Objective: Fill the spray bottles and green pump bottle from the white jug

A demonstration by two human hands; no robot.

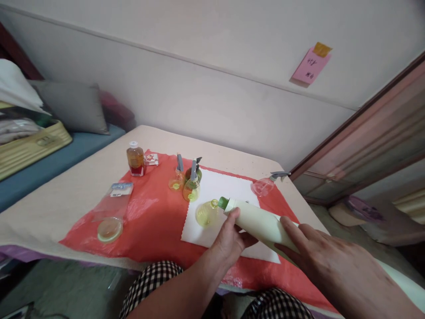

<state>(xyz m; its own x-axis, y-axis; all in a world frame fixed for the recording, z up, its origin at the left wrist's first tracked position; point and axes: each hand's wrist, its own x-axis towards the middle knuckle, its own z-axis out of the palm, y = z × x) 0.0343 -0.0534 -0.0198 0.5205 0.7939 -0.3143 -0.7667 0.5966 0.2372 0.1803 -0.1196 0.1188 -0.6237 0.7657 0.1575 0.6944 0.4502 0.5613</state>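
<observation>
A cream bottle (pixel 260 223) with a green neck lies tilted in both my hands, its mouth touching the opening of a small round yellow-green bottle (pixel 206 213) lying on a white cloth (pixel 226 190). My left hand (pixel 229 241) is closed around the cream bottle near its neck. My right hand (pixel 335 266) grips the bottle's body further back, fingers wrapped over it.
Two small spray bottles (pixel 191 186) and a green one stand on the red sheet (pixel 152 221). An amber bottle (pixel 135 159), a clear plastic bag (pixel 114 201), a round lid (pixel 109 229) and a pink spray bottle (pixel 264 185) lie around. Cushions and a basket (pixel 33 146) are at left.
</observation>
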